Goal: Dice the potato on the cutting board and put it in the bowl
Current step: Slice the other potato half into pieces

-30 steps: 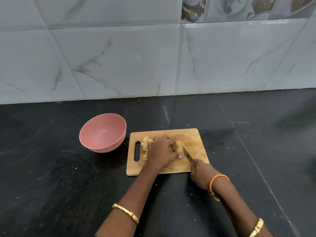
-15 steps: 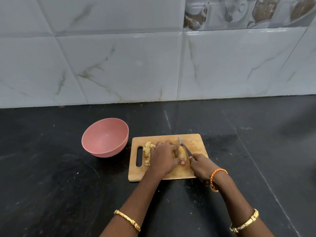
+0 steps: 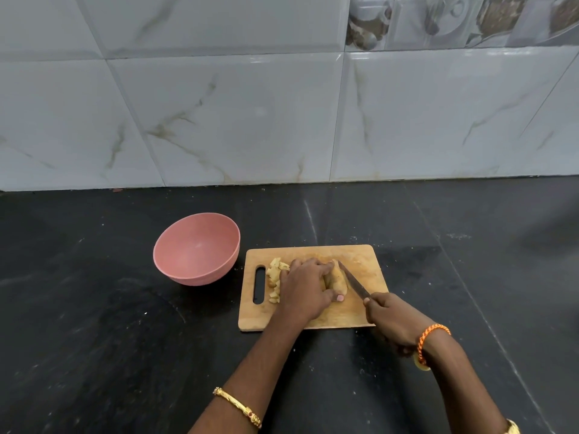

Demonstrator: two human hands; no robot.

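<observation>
Left hand (image 3: 305,288) curled over potato (image 3: 336,278) on cutting board (image 3: 354,314); right hand (image 3: 390,317) gripping knife (image 3: 354,280), blade against potato's right side. Diced pieces (image 3: 275,278) just left of the holding hand, pink bowl (image 3: 197,249) further left, off board.

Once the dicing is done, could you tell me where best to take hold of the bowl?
Probably the bowl by its near right rim, coming from the cutting board side: it stands upright, open and apparently empty, with its rim free all round.
</observation>
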